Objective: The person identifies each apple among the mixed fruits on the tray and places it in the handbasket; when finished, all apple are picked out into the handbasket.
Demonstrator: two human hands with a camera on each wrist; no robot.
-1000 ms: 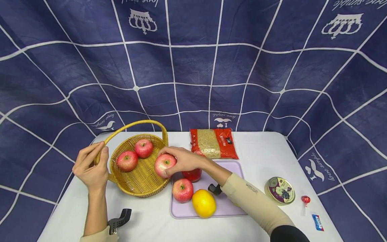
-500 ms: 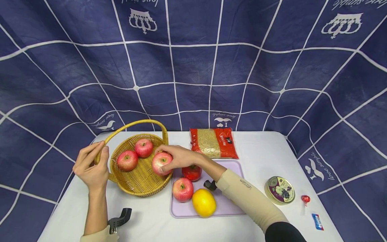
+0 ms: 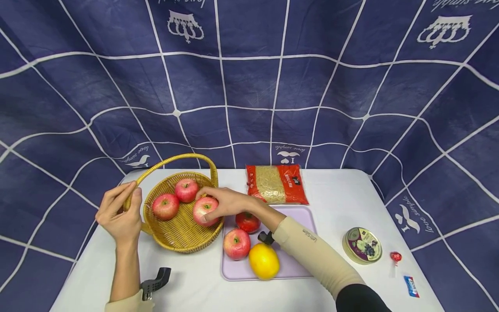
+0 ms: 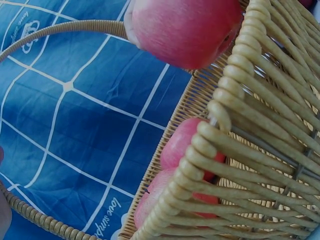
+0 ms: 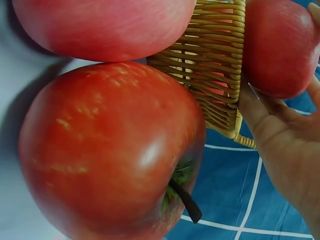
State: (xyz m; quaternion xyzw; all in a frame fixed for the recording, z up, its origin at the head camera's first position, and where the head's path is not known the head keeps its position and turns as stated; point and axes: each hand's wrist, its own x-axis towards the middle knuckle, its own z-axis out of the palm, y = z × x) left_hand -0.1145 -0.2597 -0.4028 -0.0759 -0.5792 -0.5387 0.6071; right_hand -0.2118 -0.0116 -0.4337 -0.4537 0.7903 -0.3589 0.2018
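Note:
My left hand (image 3: 121, 214) grips the arched handle of the yellow wicker basket (image 3: 183, 242). Between the thumb and fingers of my right hand (image 3: 226, 203) is a pink-red apple (image 3: 204, 211), held over the basket's right side. In the left wrist view that apple (image 4: 185, 30) shows above the basket's rim. Two more apples, one at left (image 3: 165, 207) and one behind it (image 3: 186, 190), lie inside the basket. Beneath my right forearm, the lilac tray (image 3: 298, 213) bears a pink apple (image 3: 237, 245), a darker red apple (image 5: 110, 150) with a dark stem, and a yellow fruit (image 3: 264, 261).
Behind the tray lies a red packet of dry noodles (image 3: 277, 185). Toward the right of the white table are a round tin (image 3: 362, 245), a red lollipop (image 3: 395, 257) and a small blue-and-white wrapped packet (image 3: 411, 286). A blue checked curtain (image 3: 249, 82) hangs behind.
My right hand has moved a little left with the apple, from the basket's right rim to further over its inside. My left hand keeps its grip on the handle.

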